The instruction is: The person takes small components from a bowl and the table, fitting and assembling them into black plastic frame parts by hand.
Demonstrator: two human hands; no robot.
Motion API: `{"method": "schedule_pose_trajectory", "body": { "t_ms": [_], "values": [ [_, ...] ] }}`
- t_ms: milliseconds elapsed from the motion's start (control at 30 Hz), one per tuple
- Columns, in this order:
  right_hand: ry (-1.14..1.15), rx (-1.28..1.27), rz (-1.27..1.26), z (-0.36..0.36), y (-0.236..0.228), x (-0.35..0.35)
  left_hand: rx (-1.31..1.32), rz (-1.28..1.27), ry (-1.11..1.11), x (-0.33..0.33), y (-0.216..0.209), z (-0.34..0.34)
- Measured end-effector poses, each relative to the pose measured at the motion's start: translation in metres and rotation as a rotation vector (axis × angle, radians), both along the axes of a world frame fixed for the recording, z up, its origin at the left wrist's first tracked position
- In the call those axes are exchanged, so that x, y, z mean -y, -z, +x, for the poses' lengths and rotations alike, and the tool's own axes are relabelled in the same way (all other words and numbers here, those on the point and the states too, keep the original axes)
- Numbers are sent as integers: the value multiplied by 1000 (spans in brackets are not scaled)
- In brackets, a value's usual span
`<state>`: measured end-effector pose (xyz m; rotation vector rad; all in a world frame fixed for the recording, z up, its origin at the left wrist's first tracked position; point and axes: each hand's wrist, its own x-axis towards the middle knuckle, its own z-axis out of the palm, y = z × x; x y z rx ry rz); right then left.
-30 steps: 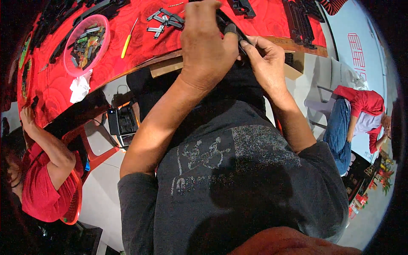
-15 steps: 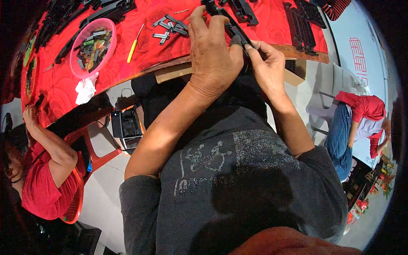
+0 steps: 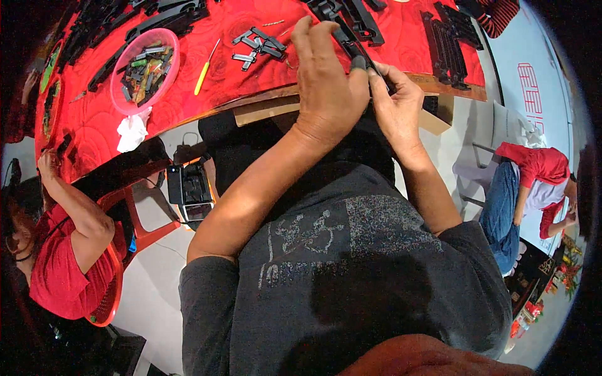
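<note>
A long, narrow black part [image 3: 351, 45] slants over the table's near edge between my two hands. My right hand [image 3: 402, 103] pinches its lower end between thumb and fingers. My left hand [image 3: 329, 84] is farther up along the same part, its thumb in a dark cover pressed on it and its long fingers partly straight along its left side. What the left fingertips touch underneath is hidden. Another black part [image 3: 364, 24] lies just beyond. Left of my left hand is a small pile of metal and black pieces [image 3: 257, 47].
A pink basket [image 3: 174, 70] of small mixed pieces, a yellow-handled tool [image 3: 202, 78] and crumpled white tissue [image 3: 132, 130] are on the red cloth [image 3: 207, 25]. Black parts [image 3: 446, 50] lie at right. A person in red [image 3: 75, 263] sits left, another [image 3: 533, 182] right.
The table and its things appear shifted slightly right and down in view. My left hand has come a little right and down along the black part; the right hand keeps its pinch.
</note>
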<state>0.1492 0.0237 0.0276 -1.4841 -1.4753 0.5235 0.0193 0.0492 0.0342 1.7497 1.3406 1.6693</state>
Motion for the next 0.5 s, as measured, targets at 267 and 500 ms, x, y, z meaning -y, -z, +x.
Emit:
{"method": "schedule_pose_trajectory", "body": {
  "t_ms": [267, 500],
  "values": [
    [53, 46, -4, 1, -6, -4, -300, 45, 96, 34, 1, 13],
    [48, 53, -3, -1, -5, -4, -308, -99, 127, 33, 2, 19]
  ]
}}
